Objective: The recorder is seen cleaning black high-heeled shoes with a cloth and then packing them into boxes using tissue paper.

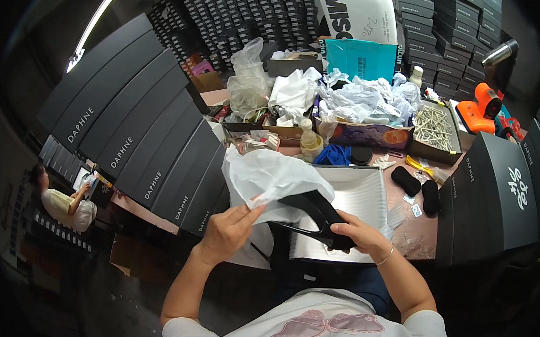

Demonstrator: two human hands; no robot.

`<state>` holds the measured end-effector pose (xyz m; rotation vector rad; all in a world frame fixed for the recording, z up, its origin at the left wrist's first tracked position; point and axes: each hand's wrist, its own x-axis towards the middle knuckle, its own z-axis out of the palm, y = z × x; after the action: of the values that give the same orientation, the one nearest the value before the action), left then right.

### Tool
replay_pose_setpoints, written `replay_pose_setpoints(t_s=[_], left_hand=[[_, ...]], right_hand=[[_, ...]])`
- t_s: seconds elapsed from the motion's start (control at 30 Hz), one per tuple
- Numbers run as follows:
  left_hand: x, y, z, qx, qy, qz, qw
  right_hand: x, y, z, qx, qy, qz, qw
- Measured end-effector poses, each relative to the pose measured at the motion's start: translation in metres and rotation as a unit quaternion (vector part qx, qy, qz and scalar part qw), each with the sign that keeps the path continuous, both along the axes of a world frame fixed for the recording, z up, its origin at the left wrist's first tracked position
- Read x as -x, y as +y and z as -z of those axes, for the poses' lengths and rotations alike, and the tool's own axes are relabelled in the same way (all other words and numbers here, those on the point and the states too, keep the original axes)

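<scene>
My right hand is closed round one end of a black shoe, thumb on top, and holds it tilted above an open shoebox. My left hand pinches a sheet of white tissue paper, which drapes over the shoe's other end and partly hides it. Below the shoe lies the open shoebox, with white ribbed lining and a dark rim. A pale flat piece beside the box, under my left hand, is mostly covered.
Large black shoeboxes stand in a row at left; another black box stands at right. Behind are crumpled white paper, a tray of pale sticks, a bottle, black soft items and an orange tool. A co-worker sits far left.
</scene>
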<state>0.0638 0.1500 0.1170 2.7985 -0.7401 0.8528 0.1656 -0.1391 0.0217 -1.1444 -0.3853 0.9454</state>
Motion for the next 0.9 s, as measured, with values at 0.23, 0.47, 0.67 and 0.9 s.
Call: replay_pose_setpoints(t_s=[0.23, 0.47, 0.67, 0.9], left_hand=[[-0.005, -0.039, 0.003, 0.019, -0.040, 0.083, 0.996], [0.001, -0.006, 0.014, 0.000, 0.009, 0.052, 0.999], [0.013, -0.075, 0.028, 0.107, 0.077, 0.221, 0.966], [0.018, -0.093, 0.046, 0.209, 0.064, 0.245, 0.945]], right_hand=[[0.030, 0.031, 0.013, -0.106, 0.096, 0.053, 0.988], [0.031, 0.003, 0.000, -0.106, 0.120, 0.063, 0.985], [0.035, 0.058, 0.029, -0.186, 0.068, 0.146, 0.969], [0.022, 0.076, 0.040, -0.228, 0.152, 0.149, 0.950]])
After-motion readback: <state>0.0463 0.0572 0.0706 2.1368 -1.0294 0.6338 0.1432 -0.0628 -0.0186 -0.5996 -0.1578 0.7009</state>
